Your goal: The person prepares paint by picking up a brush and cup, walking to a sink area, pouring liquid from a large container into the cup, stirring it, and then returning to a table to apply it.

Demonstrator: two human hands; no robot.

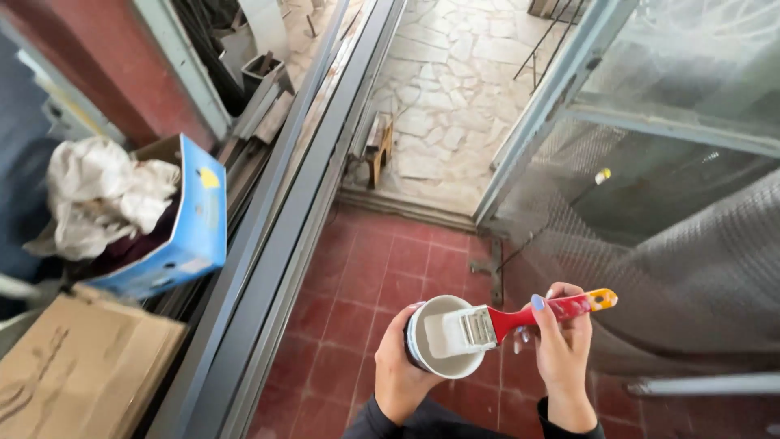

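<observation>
While the camera looks down from head height, two bare hands meet low in the view above a floor of dark red square tiles [382, 276]. The left hand [398, 370] is wrapped around the side of a small round white cup of white paint [443, 341], gripping it upright. The right hand [561, 345] is closed on the red and orange handle of a flat paintbrush [508, 319], thumb and fingers pinching it near the metal band. The brush lies almost level, its white-coated bristles resting across the open mouth of the cup, so both hands sit close together, joined through brush and cup. Dark sleeves cover both wrists at the bottom edge. To the right, a grey mesh-covered metal door frame [650, 244] stands at an angle, and a pale blue-grey bar runs up from the tiles towards the top edge. Beyond the tiled floor, towards the top centre, lies pale irregular stone paving [455, 89]. Long dark grey metal rails [284, 244] cross diagonally left of the hands. Further left, an open blue cardboard box [191, 223] holds crumpled white rags [101, 195], and a brown flattened cardboard sheet [81, 366] fills the bottom left corner.
</observation>
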